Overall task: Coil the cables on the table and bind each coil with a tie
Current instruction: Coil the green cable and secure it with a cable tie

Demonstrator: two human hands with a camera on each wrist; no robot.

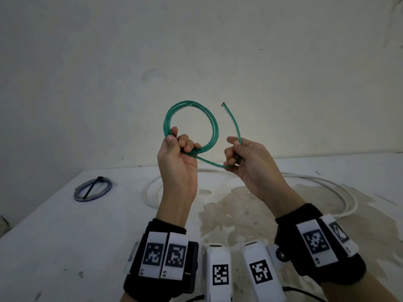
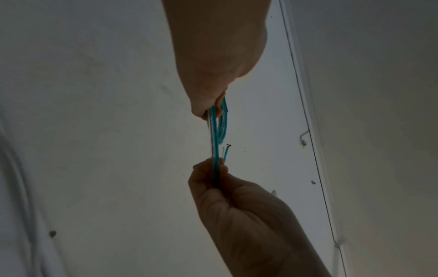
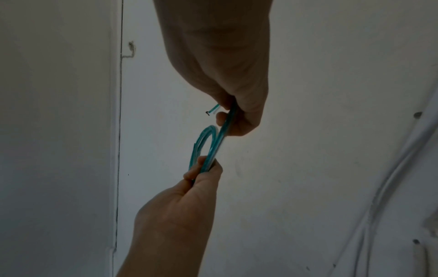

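I hold a green cable (image 1: pixel 214 127) up in front of the wall, above the table. My left hand (image 1: pixel 180 144) grips the bottom left of its coil of a few loops, fingers curled round the bundled strands. A loose tail runs from there to my right hand (image 1: pixel 234 151), which pinches it; the free end (image 1: pixel 223 104) curves up past that hand. In the left wrist view the left hand (image 2: pixel 208 106) is at the top and the right hand (image 2: pixel 213 174) is below it, with the cable (image 2: pixel 216 142) between them. The right wrist view shows the coil (image 3: pixel 201 142) edge-on.
A clear bluish coil (image 1: pixel 93 189) bound with a black tie lies on the white table (image 1: pixel 65 236) at the left. A long white cable (image 1: pixel 340 190) lies in loose loops across the back of the table. A stained patch (image 1: pixel 235 205) marks the table's middle.
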